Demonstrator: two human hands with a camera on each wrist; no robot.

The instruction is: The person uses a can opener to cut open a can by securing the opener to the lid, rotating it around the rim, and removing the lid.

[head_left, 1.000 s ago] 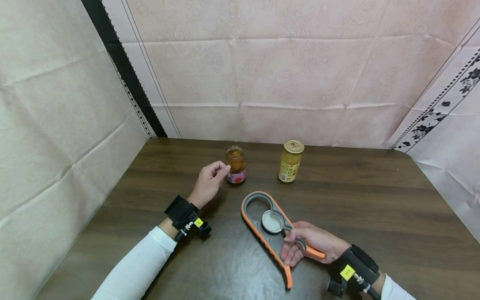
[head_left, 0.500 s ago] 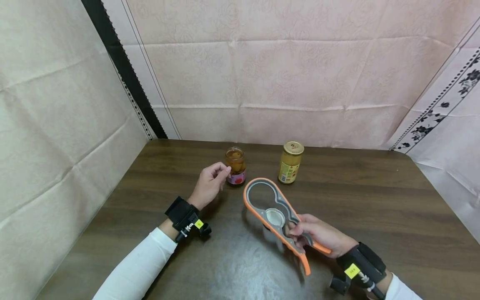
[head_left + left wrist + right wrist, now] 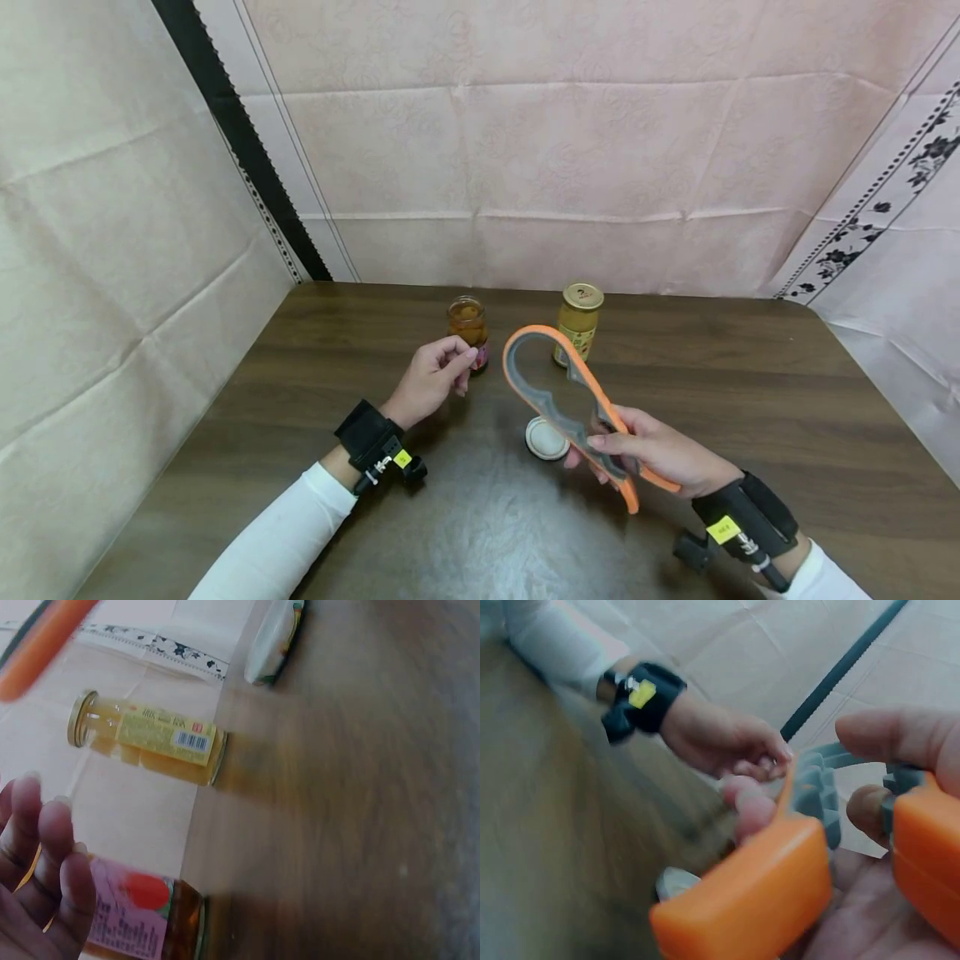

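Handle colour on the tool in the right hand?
Orange handles, with grey toothed inner lining; clearest in the right wrist view.

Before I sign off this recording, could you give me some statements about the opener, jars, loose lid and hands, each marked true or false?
1. The right hand holds the opener. True.
2. The left hand is nearer the brown jar than the yellow jar. True.
3. The loose lid is clamped in the opener. False: the loose lid lies on the table.
4. The yellow jar is capped. True.
5. The brown jar is capped too. False: the brown jar's top is open.
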